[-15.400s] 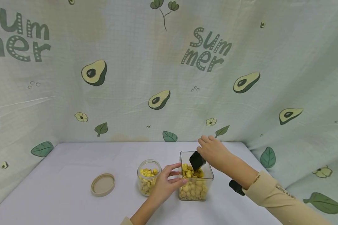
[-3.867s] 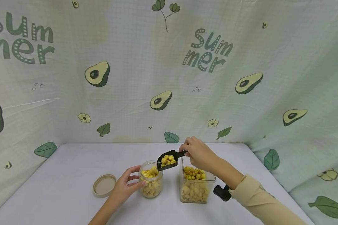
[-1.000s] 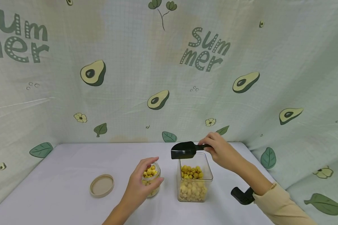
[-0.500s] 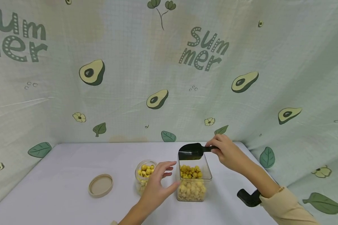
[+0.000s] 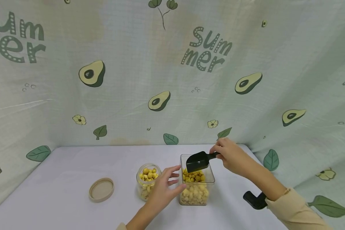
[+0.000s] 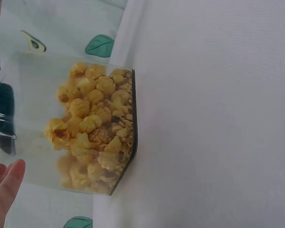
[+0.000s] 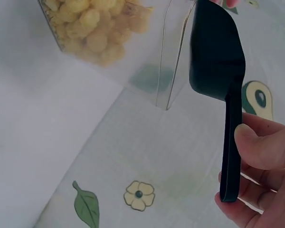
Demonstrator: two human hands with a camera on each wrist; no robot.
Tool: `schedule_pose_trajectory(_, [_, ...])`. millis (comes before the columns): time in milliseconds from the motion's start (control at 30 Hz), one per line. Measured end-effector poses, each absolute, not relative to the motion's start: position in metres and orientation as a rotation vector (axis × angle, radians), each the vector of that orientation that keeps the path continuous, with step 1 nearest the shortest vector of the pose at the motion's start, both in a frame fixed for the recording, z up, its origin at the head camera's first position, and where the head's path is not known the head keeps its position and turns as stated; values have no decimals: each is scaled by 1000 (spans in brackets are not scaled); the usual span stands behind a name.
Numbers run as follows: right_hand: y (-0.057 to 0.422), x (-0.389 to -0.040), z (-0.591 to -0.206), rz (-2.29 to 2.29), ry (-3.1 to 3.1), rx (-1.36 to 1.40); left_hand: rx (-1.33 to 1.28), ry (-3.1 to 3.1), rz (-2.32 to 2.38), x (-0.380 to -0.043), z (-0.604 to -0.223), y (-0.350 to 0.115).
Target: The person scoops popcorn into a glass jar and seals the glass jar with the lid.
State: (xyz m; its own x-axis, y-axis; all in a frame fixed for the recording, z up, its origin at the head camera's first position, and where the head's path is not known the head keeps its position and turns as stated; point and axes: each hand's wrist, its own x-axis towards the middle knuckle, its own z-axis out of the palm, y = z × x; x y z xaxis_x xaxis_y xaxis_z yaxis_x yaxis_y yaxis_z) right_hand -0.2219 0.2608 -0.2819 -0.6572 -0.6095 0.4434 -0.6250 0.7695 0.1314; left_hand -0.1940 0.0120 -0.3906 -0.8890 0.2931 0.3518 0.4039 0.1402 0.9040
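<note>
My right hand [image 5: 230,156] pinches the handle of a black scoop [image 5: 197,162], thumb on one side and fingers on the other in the right wrist view. The scoop's bowl tilts down at the mouth of a clear square container [image 5: 210,183], which is partly filled with yellow popcorn [image 5: 194,176]. At the container's left side my left hand [image 5: 164,188] has its fingers spread, thumb apart; whether they touch the wall I cannot tell. Just left of that hand stands a round glass jar [image 5: 139,182] with popcorn up near its rim, its right side partly hidden.
A round beige lid [image 5: 101,190] lies on the white table [image 5: 60,191], left of the jar. A black device [image 5: 255,200] sits by the right wrist. Behind the table hangs a cloth [image 5: 126,80] printed with avocados and leaves.
Popcorn in the scoop was tipped into the jar, and the scoop has moved right and down to the container. My left hand has let go of the jar and moved right beside the container.
</note>
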Motion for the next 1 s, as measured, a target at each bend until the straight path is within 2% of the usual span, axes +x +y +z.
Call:
schedule_pose_trajectory(367, [244,-222,-278,-258,-2529,1110,-625,-2312,-2013,-199,-397,14])
schedule_pose_trajectory(1000, [221,-224,-270,-704,-2561,1052,-611,-2328,-2038,-201,-395,15])
